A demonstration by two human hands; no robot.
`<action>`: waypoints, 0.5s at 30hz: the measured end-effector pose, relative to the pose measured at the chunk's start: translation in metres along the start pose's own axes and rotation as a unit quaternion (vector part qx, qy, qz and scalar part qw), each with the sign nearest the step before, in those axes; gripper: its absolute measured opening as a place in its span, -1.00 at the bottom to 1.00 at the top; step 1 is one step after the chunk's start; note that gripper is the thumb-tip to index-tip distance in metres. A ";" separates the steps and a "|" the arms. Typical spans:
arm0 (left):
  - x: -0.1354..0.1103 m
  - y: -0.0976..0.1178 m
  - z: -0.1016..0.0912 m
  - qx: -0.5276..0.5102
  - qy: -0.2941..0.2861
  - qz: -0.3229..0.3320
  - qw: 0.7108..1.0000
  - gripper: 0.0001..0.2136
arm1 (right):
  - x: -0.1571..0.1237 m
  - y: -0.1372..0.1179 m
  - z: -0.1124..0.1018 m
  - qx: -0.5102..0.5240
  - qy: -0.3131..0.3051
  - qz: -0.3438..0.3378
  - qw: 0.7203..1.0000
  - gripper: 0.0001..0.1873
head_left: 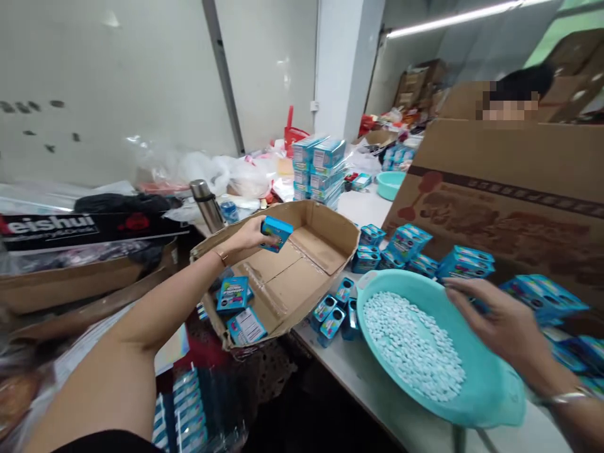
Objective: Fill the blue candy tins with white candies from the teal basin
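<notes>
My left hand reaches out over an open cardboard box and grips a small blue tin above the box's floor. Two more blue tins lie at the box's near end. My right hand hovers with fingers spread above the far rim of a teal basin holding a heap of small white tablets. It holds nothing that I can see. Several blue tins lie scattered behind and beside the basin, some open.
A large brown carton stands at the right, a person behind it. Stacked blue cartons, a steel flask, a second teal bowl and plastic bags crowd the far table. Boxes and packets lie at the left and below.
</notes>
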State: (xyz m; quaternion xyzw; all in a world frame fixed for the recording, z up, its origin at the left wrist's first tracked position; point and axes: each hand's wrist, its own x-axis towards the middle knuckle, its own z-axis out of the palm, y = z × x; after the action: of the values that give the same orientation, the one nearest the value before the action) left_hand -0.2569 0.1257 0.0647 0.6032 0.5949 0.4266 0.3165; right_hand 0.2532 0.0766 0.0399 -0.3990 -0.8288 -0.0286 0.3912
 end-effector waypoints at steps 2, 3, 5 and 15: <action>-0.029 0.004 -0.019 0.013 0.034 0.016 0.999 -0.58 | 0.029 -0.053 0.044 0.030 -0.077 -0.090 0.993 -0.79; -0.044 0.004 -0.027 0.022 0.077 0.025 0.996 -0.57 | 0.043 -0.079 0.066 0.033 -0.112 -0.130 0.985 -0.78; -0.077 -0.002 -0.038 0.032 0.200 0.041 0.978 -0.56 | 0.069 -0.131 0.110 0.036 -0.208 -0.199 0.957 -0.72; -0.152 -0.075 -0.016 -0.283 0.582 0.029 0.762 -0.62 | 0.107 -0.317 0.306 0.017 -0.415 -0.476 0.775 -0.37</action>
State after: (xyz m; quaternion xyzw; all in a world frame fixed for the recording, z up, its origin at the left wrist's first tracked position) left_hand -0.2935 -0.0191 -0.0157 0.1389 0.4991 0.8537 0.0533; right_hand -0.1948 0.0393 -0.0163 0.0799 -0.9953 -0.0283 -0.0474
